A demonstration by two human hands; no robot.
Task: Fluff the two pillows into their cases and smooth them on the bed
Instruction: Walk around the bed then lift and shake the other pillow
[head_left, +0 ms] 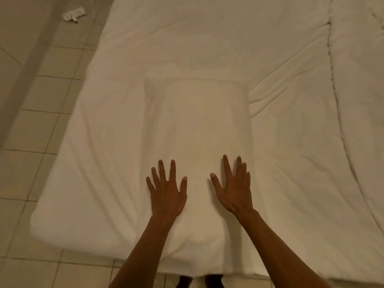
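Cased pillow lying lengthwise mid-bed, left hand at 7 o'clock and right hand at 5 o'clock, each grip spread flat, clamping nothing; risk: uneven pressing bunching case, slack flap at 9 o'clock creasing.

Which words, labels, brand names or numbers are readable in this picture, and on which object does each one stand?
No text can be read in this view.
The small white object on the tiled floor has dark marks, but they are too small and blurred to read.
The pillow, the bed, the left hand and the right hand show no writing.
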